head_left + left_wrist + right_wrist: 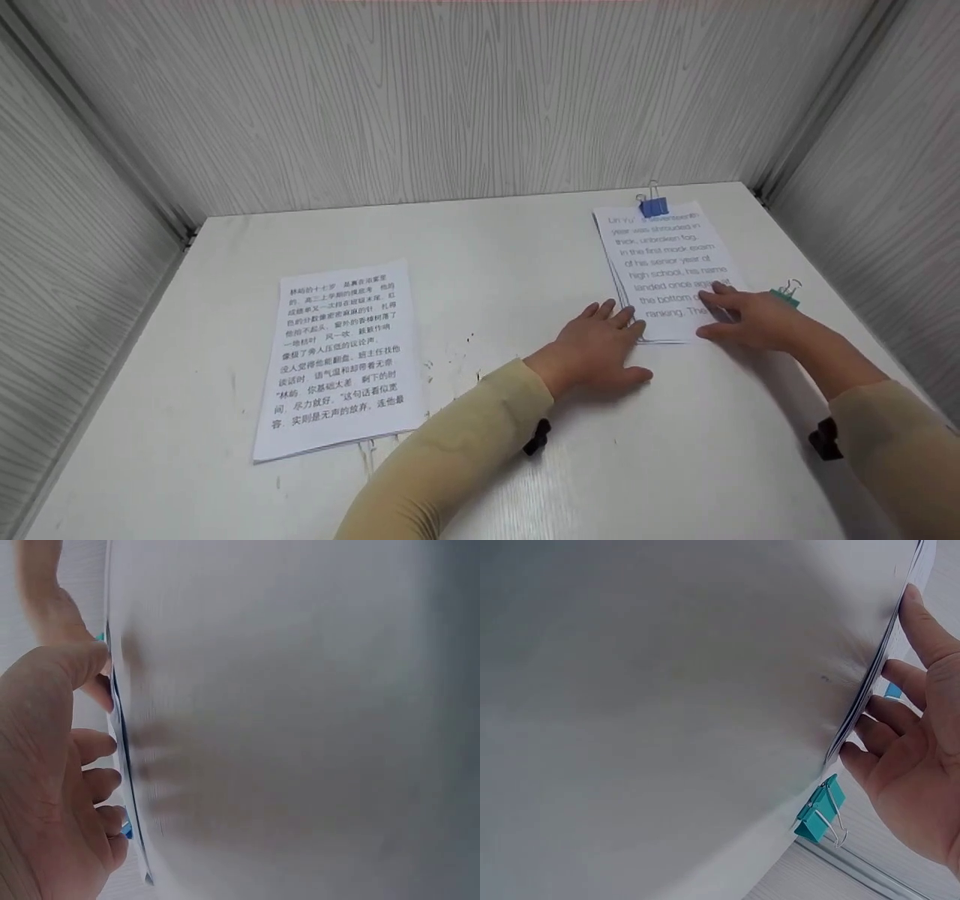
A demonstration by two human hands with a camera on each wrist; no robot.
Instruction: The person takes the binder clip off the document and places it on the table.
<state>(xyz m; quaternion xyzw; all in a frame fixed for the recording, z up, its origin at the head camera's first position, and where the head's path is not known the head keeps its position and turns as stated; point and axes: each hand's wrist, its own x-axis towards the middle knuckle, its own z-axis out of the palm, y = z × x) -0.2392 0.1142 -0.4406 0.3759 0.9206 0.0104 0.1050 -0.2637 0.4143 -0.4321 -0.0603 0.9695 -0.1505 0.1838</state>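
A stack of white sheets with printed English text [660, 262] lies at the right of the table. My left hand [596, 349] has its fingers spread, fingertips at the stack's lower left edge and thumb pointing out to the right. On the opposite side, the fingertips of my right hand [757, 322] rest at the lower right edge. In the right wrist view, the sheet edges [866, 682] run along those fingertips, slightly fanned. A blue binder clip [654, 207] sits at the stack's top edge. Beside the right hand lies a teal binder clip [785, 298], partly hidden in the head view.
A second paper stack with Chinese text [341, 360] lies on the left of the white table [495, 240]. Small dark marks dot the surface between the stacks. Grey wood-grain panels [480, 97] enclose the back and both sides.
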